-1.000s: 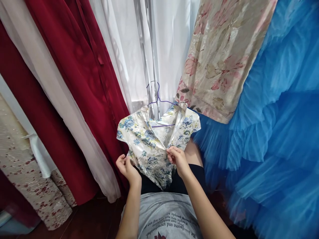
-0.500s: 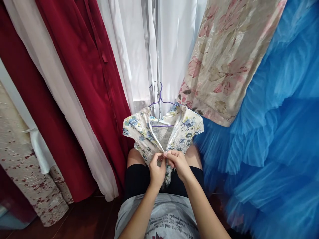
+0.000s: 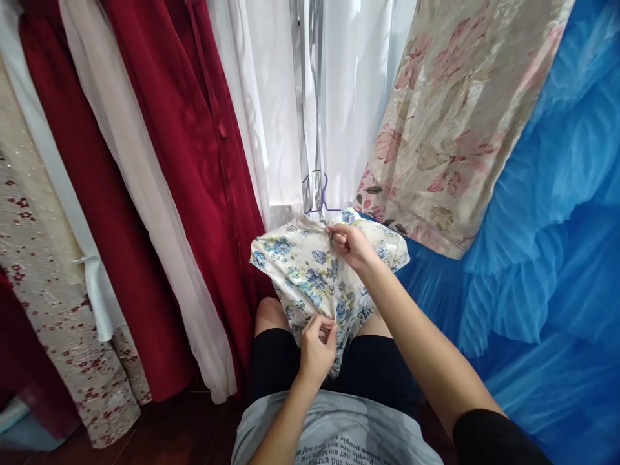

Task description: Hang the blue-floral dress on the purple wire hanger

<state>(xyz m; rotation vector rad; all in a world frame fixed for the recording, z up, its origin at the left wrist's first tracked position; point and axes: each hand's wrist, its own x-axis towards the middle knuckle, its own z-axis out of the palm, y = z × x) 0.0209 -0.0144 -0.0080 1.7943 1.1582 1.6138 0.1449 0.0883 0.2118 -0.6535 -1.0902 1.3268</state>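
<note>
A cream floral garment (image 3: 310, 278) with blue flowers and short sleeves lies over my lap on a purple hanger (image 3: 324, 190). Its middle seam is closed up to near the neckline. At the top of that seam my right hand (image 3: 354, 247) pinches the zipper; the small pull itself is hidden by the fingers. Lower down, my left hand (image 3: 318, 345) pinches the fabric at the seam between thumb and fingers. The garment's lower end hangs between my knees.
Dark red gowns (image 3: 159, 194) and a pale pink panel (image 3: 145, 213) hang on the left, white fabric (image 3: 353, 97) straight ahead. To the right are a beige floral dress (image 3: 450, 129) and blue ruffled tulle (image 3: 542, 258). A light blue bin (image 3: 33, 433) sits at lower left.
My right hand has moved up along the seam to the neckline, and the V-shaped opening has closed. My left hand stays low on the garment, and the view has shifted slightly.
</note>
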